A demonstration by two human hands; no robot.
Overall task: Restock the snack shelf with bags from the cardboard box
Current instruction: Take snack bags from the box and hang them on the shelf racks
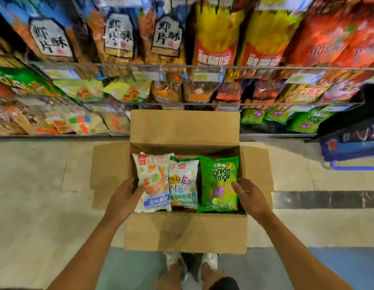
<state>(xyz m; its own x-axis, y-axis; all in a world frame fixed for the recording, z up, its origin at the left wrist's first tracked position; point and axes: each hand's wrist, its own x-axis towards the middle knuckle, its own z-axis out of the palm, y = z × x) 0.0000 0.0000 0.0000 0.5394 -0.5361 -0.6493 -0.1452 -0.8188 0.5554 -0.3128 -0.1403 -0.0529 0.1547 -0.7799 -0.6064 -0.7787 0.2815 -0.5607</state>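
— Look at the hands first. The left hand (124, 198) has its fingers curled on the lower left edge of the white puffy plastic bag with the orange shrimp picture (153, 182). It seems to be taking hold of it, but I cannot tell if the hold is already firm.

— And the right hand (249, 196)?

— It lies with spread fingers against the right edge of the glossy green onion-rings bag (218, 184). It touches the bag; I would not say that it grips it. I think both hands come from the outer sides because the bags are packed tightly side by side and only the outer edges are free.

— What is in the open brown cardboard box (185, 231)?

— Three bags, lying flat with the print up. Seen from the middle of the box, the shrimp bag is at nine o'clock and the green one at three o'clock. Between them is a pale white-and-teal bag with handwritten-style letters (184, 183). Whether more lie under them, I cannot see.

— Why is the box there?

— It stands on the floor, flaps folded out, just in front of the wire snack shelf (181, 66) at twelve o'clock, so the reach is short. At about two o'clock the lowest shelf row holds the same green bags (307, 120), with a dark gap beside them. I would guess the green bag belongs there.
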